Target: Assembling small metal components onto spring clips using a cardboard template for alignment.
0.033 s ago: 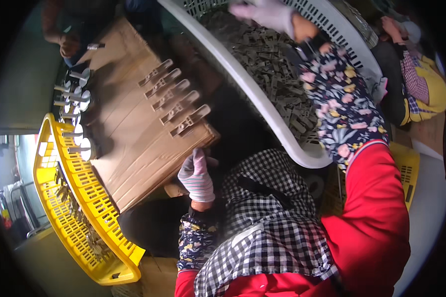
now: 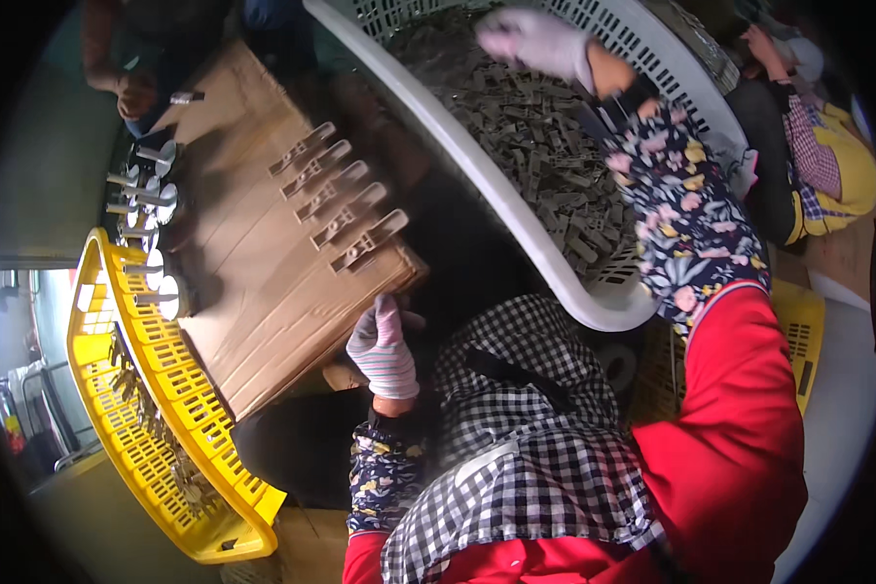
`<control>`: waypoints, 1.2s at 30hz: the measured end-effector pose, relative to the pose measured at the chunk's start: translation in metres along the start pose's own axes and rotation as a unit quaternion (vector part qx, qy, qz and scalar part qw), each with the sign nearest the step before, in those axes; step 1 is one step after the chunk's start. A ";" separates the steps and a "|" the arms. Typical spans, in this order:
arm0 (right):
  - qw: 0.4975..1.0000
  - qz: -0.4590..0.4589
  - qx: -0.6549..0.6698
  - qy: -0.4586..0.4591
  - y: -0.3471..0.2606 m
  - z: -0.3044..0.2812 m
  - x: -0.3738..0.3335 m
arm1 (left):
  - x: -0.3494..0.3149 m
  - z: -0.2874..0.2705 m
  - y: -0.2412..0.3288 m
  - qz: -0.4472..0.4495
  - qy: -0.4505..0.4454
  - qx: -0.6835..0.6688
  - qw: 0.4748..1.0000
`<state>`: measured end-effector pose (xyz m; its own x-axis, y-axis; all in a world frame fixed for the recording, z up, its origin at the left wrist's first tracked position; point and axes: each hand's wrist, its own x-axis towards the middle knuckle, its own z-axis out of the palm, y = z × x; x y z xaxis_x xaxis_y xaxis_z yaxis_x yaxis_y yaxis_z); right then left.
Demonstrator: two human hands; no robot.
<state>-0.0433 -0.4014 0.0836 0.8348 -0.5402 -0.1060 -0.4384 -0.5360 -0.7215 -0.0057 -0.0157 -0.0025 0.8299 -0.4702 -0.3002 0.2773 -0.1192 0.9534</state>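
Note:
My right hand (image 2: 540, 44), in a pale glove, hangs over the far part of a white plastic basket (image 2: 516, 209) filled with small grey metal pieces (image 2: 535, 146). Its fingers point left and are blurred, so I cannot see whether they hold one. My left hand (image 2: 384, 350), in a striped glove, is by the near corner of a cardboard-covered surface (image 2: 253, 204). Its finger and thumb are apart, with nothing visible between them. Several long metal clip-like pieces (image 2: 341, 200) with rounded ends lie in a slanting row on the cardboard, beyond that hand.
Shiny round metal parts with flat handles (image 2: 156, 229) line the cardboard's left edge. A yellow slotted basket (image 2: 165, 419) of metal pieces stands at left. Across the board is another person's hand (image 2: 136, 95), near one loose metal piece (image 2: 187, 97). A person in yellow (image 2: 842, 180) sits at right.
My right hand has shifted slightly right and toward me over the white basket. My left hand stays almost still, and the row of metal pieces looks unchanged.

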 end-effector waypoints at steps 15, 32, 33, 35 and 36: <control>0.886 -0.018 -0.434 -0.162 0.127 0.083 -0.082 | 0.002 0.001 0.001 0.030 0.022 0.032 0.999; 0.995 -0.062 0.052 0.064 -0.023 0.020 -0.038 | -0.004 -0.005 0.012 -0.027 -0.031 -0.024 0.999; 0.989 -0.111 0.080 0.050 -0.040 0.034 -0.020 | -0.006 -0.005 0.012 -0.035 -0.034 -0.029 0.998; 0.973 -0.131 0.183 -0.039 -0.060 0.075 0.019 | -0.007 -0.001 0.014 -0.064 -0.021 -0.063 0.996; 0.976 -0.144 0.153 -0.060 -0.075 0.090 0.036 | -0.006 0.000 0.011 -0.081 -0.018 -0.069 0.994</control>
<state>0.0498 -0.3216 0.0723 0.9497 -0.3059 0.0662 -0.0746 -0.4266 -0.9013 -0.0075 -0.0146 0.0100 0.7516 -0.4861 -0.4459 0.4721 -0.0759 0.8783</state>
